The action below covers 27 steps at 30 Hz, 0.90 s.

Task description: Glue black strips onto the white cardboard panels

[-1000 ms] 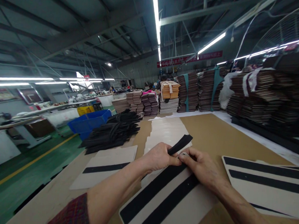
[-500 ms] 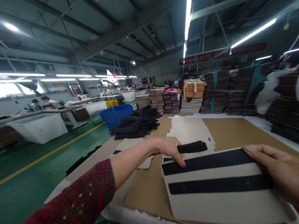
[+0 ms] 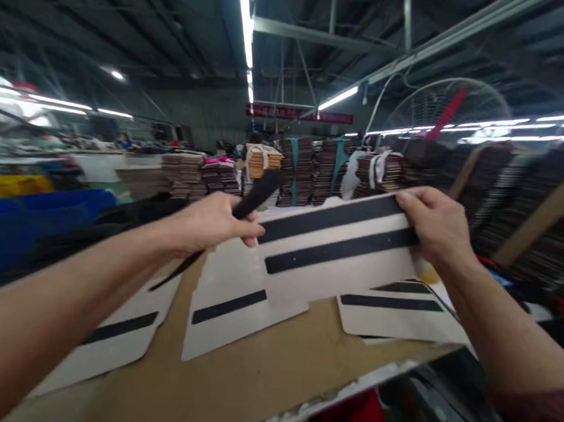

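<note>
A white panel [image 3: 301, 285] with two black strips across it is held up in front of me, tilted up to the right. My right hand [image 3: 436, 223] pinches its upper right corner, thumb on the face. My left hand [image 3: 221, 223] is closed round a loose black strip [image 3: 259, 194] that sticks out above and below the fist. The left fingertips are at the panel's left edge; whether they grip it too, I cannot tell. Under the raised panel lies a stack of white panels [image 3: 230, 278], the top one showing one black strip.
More striped white panels [image 3: 390, 319] lie on the right of the brown tabletop [image 3: 296, 371], and others [image 3: 125, 341] on the left. Blue bins [image 3: 66, 223] stand to the left. Tall stacks of dark sheets [image 3: 301, 171] line the back, with a large fan [image 3: 453, 113] at the right.
My view has swung to the right. Both hands have lifted the striped panel off the table area, and the loose black strip in my left hand now points upward.
</note>
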### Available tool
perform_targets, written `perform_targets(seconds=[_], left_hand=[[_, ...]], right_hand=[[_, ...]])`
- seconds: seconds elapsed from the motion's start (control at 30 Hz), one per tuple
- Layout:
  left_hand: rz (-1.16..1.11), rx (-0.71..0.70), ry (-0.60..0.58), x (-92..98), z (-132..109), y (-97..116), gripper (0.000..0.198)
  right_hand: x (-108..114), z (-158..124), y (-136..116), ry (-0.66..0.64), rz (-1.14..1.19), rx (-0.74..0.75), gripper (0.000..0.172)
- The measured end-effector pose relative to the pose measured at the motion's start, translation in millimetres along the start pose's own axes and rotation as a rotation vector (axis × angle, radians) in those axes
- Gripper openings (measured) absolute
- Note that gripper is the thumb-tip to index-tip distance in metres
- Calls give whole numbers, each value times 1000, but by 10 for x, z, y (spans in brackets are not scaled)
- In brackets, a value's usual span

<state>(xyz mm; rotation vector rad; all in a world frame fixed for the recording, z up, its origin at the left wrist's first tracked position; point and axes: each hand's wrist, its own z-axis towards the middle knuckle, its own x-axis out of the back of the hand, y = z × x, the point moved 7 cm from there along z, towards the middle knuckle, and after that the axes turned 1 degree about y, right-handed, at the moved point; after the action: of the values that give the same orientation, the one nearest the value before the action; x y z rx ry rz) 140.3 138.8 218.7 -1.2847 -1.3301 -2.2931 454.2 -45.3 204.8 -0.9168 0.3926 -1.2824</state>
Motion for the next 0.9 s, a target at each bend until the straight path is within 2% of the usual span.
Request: perform_targets(seconds=[0.07,0.13,0.2,0.27,0.47,0.53,0.63,0.73,0.9], left_hand=[[-6,-127,78,104,217,361,25],[-44,-191,109,107,360,629,23],[-55,-207,111,3,429,798,19],[-33,-207,84,-193,448,891,14],[-66,-184,-101,-886,448,984,8],[-44,-167,-125,-996,486,986,7],[8,-159,-110,-1023,586,952,9],[8,-152,-99,-996,672,877,15],[-36,-110,-147,-1070,675,752,13]], right_hand=[[260,325,-114,122,18,91,22],[489,524,-185,195,10,169,22],[663,587,-176,225,-26,197,22],[775,556,-69,233,-66,157,22],[858,432,596,211,-190,-74,21],[832,448,830,155,-137,-129,23],[727,433,1102,-37,73,-252,28],[653,312,1153,-197,235,-374,33],[720,74,854,-225,431,-480,32]])
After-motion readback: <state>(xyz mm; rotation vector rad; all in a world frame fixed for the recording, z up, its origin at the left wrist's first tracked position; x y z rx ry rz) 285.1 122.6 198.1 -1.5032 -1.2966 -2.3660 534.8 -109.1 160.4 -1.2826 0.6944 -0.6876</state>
